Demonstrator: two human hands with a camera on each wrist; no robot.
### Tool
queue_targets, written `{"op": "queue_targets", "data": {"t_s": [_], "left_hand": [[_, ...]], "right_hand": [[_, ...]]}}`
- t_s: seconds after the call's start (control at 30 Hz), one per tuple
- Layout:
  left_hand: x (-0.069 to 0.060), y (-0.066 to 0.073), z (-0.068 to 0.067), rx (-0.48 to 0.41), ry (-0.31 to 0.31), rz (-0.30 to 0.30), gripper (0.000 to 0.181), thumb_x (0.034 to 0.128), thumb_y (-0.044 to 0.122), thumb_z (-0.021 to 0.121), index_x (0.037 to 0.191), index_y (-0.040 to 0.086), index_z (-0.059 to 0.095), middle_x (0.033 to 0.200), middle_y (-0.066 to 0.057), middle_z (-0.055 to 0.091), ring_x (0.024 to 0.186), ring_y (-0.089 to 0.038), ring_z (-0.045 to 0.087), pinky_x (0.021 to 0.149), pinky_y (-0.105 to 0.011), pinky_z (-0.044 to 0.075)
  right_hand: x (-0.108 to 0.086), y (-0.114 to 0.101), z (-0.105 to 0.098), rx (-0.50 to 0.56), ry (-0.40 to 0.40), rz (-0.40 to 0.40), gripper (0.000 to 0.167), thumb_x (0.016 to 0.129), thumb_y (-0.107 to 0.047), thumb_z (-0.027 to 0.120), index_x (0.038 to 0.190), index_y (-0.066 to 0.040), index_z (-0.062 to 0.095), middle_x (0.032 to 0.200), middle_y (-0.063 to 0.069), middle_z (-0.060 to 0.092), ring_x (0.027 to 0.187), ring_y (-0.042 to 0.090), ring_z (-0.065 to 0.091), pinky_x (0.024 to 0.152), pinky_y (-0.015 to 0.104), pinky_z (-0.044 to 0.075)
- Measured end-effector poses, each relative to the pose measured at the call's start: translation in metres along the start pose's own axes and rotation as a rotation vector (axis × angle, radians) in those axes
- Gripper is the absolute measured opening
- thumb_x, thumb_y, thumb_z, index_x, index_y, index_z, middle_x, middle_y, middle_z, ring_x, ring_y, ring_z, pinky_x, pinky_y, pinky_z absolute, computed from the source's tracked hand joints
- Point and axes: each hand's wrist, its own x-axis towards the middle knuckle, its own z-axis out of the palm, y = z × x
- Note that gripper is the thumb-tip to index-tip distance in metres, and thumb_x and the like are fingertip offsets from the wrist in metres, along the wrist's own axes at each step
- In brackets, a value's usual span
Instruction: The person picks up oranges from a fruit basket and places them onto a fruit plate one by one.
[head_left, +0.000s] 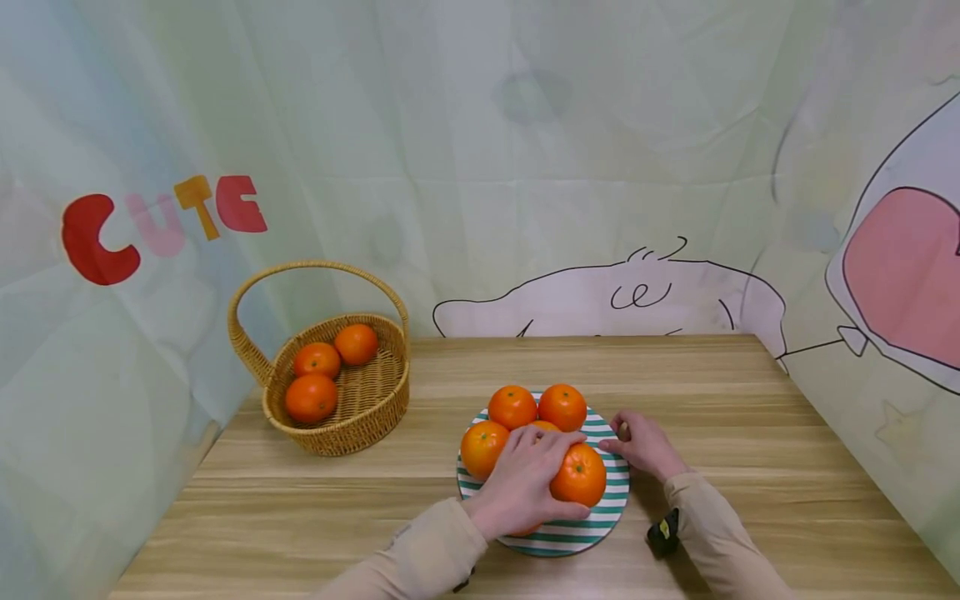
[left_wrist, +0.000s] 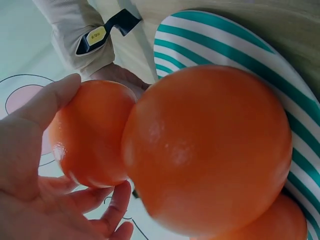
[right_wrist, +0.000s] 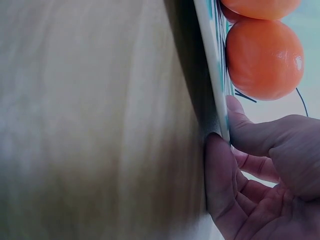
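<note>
A round plate [head_left: 558, 540] with green and white stripes bears several oranges, among them one at the back left [head_left: 512, 407] and one at the back right [head_left: 562, 407]. My left hand [head_left: 517, 483] reaches over the plate and grips an orange [head_left: 580, 475] on its right side, thumb and fingers around it. In the left wrist view this held orange [left_wrist: 92, 135] touches a nearer, larger-looking orange [left_wrist: 207, 150]. At the plate's right edge, my right hand [head_left: 647, 446] pinches the rim [right_wrist: 215, 75] between thumb and fingers. Oranges beneath my left hand are partly hidden.
A wicker basket [head_left: 341, 433] with a tall arched handle stands at the left of the wooden table [head_left: 720, 417], with three oranges inside, one at its front [head_left: 311, 397]. Printed curtains [head_left: 480, 167] close off the back and sides.
</note>
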Motion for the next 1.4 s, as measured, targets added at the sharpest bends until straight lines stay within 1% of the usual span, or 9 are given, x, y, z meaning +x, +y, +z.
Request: {"op": "queue_targets", "data": {"t_s": [0.27, 0.4, 0.63, 0.87, 1.03, 1.2, 1.3, 1.4], "left_hand": [[0.0, 0.002, 0.009, 0.04, -0.012, 0.02, 0.077, 0.0817, 0.056, 0.077, 0.144, 0.022, 0.047, 0.136, 0.003, 0.061, 0.123, -0.022, 0.046, 0.113, -0.045, 0.034], [0.0, 0.003, 0.011, 0.065, -0.025, 0.026, 0.076, 0.0824, 0.056, 0.076, 0.144, 0.023, 0.047, 0.136, 0.004, 0.061, 0.122, -0.022, 0.046, 0.113, -0.045, 0.034], [0.0, 0.004, 0.015, 0.079, -0.043, 0.042, 0.074, 0.0833, 0.056, 0.075, 0.144, 0.023, 0.048, 0.134, 0.002, 0.06, 0.122, -0.023, 0.045, 0.112, -0.047, 0.035], [-0.001, 0.004, 0.02, 0.144, -0.037, 0.075, 0.077, 0.0833, 0.058, 0.074, 0.145, 0.021, 0.049, 0.134, 0.002, 0.06, 0.119, -0.022, 0.045, 0.111, -0.046, 0.035], [0.0, 0.003, 0.025, 0.194, -0.035, 0.102, 0.076, 0.0842, 0.061, 0.072, 0.144, 0.021, 0.049, 0.134, 0.004, 0.06, 0.115, -0.02, 0.043, 0.113, -0.044, 0.032], [0.0, 0.003, 0.028, 0.229, -0.048, 0.109, 0.074, 0.0843, 0.063, 0.07, 0.142, 0.021, 0.05, 0.132, 0.006, 0.061, 0.114, -0.02, 0.042, 0.115, -0.045, 0.029], [0.001, 0.004, 0.029, 0.249, -0.051, 0.112, 0.074, 0.0843, 0.063, 0.07, 0.142, 0.021, 0.05, 0.132, 0.005, 0.061, 0.115, -0.021, 0.042, 0.115, -0.047, 0.028], [0.001, 0.004, 0.03, 0.289, -0.05, 0.122, 0.073, 0.0846, 0.063, 0.07, 0.142, 0.022, 0.05, 0.132, 0.005, 0.062, 0.116, -0.021, 0.042, 0.115, -0.047, 0.029]], "right_hand": [[0.001, 0.0, 0.0, 0.0, -0.005, 0.014, 0.025, 0.092, -0.019, 0.074, 0.103, -0.004, 0.058, 0.081, 0.008, 0.054, 0.072, 0.021, 0.051, 0.059, 0.027, 0.046], [0.001, 0.0, 0.0, -0.002, -0.006, 0.014, 0.025, 0.092, -0.019, 0.073, 0.104, -0.004, 0.058, 0.081, 0.008, 0.054, 0.071, 0.02, 0.051, 0.058, 0.027, 0.048], [0.0, 0.0, 0.0, -0.003, -0.005, 0.01, 0.023, 0.093, -0.018, 0.072, 0.104, -0.003, 0.058, 0.081, 0.008, 0.055, 0.07, 0.02, 0.052, 0.057, 0.027, 0.049], [-0.002, -0.001, 0.0, 0.003, 0.005, 0.005, 0.022, 0.093, -0.017, 0.072, 0.104, -0.003, 0.058, 0.081, 0.008, 0.055, 0.07, 0.02, 0.052, 0.057, 0.028, 0.049], [-0.002, -0.001, 0.0, 0.004, 0.001, 0.011, 0.024, 0.093, -0.018, 0.073, 0.103, -0.003, 0.057, 0.081, 0.008, 0.056, 0.07, 0.02, 0.053, 0.058, 0.028, 0.05], [-0.002, -0.001, 0.0, 0.003, 0.004, 0.009, 0.025, 0.092, -0.018, 0.073, 0.103, -0.003, 0.057, 0.08, 0.008, 0.056, 0.069, 0.02, 0.053, 0.057, 0.028, 0.05], [-0.002, -0.001, 0.0, 0.01, 0.002, 0.009, 0.025, 0.092, -0.017, 0.073, 0.104, -0.002, 0.057, 0.081, 0.009, 0.056, 0.07, 0.02, 0.053, 0.057, 0.028, 0.051], [-0.001, 0.0, 0.0, 0.019, -0.002, 0.012, 0.025, 0.092, -0.017, 0.073, 0.105, -0.002, 0.057, 0.083, 0.01, 0.057, 0.07, 0.02, 0.054, 0.058, 0.028, 0.053]]}}
